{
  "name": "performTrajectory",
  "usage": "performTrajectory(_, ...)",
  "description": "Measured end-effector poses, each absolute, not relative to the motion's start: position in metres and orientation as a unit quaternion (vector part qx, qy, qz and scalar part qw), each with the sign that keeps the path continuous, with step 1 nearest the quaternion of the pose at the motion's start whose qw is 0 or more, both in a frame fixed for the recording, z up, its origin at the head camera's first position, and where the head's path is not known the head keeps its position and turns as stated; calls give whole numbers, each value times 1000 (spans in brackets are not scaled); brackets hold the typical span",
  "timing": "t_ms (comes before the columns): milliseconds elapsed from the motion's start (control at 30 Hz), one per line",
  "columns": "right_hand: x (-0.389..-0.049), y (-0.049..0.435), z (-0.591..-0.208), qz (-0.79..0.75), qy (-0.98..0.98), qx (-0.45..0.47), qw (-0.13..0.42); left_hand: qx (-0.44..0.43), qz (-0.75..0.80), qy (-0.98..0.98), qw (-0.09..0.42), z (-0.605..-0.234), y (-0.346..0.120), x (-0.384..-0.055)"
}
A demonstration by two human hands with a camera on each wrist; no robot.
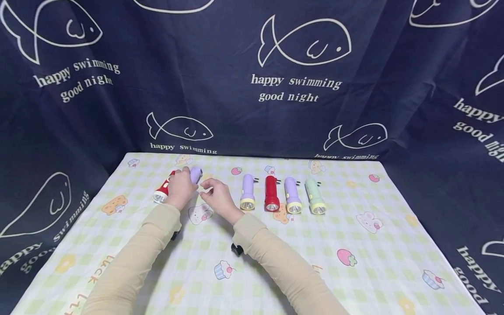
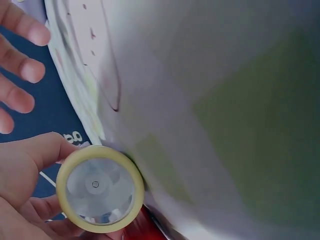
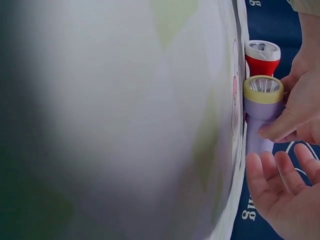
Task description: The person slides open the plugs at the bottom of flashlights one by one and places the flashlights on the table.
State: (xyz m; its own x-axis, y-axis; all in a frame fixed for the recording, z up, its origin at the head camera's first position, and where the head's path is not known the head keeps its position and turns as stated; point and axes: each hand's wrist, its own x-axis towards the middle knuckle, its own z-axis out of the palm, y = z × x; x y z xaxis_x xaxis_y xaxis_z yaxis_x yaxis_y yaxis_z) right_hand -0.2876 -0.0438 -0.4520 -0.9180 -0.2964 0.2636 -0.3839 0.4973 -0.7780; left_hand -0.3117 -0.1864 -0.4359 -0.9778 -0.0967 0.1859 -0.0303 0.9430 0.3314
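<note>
My left hand (image 1: 181,188) holds a purple flashlight (image 1: 196,174) with a yellow rim, thumb and fingers around its body in the right wrist view. In the left wrist view that flashlight's lens (image 2: 95,184) faces the camera. Just left of it lies a red flashlight (image 1: 160,195) with a white rim, partly hidden by the hand. My right hand (image 1: 218,197) is a little to the right, fingers loosely bent and holding nothing. Seen from the right wrist, its fingertips (image 3: 254,165) are close to the purple flashlight's tail; whether they touch is unclear.
Right of the hands, a row on the checked tablecloth (image 1: 275,262) has a purple flashlight (image 1: 247,189), a red flashlight (image 1: 271,190), another purple flashlight (image 1: 292,191) and a green flashlight (image 1: 314,192). Prongs stick out near their tails. A dark blue curtain (image 1: 236,87) hangs behind.
</note>
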Motion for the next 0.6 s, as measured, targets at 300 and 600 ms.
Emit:
performTrajectory(300, -289, -38, -450, 471, -861, 186, 40, 25, -216, -969, 116, -426, -181, -303)
performTrajectory(600, -295, -27, -444, 479, -860, 171, 49, 9, -261, -956, 132, -415, -169, -293)
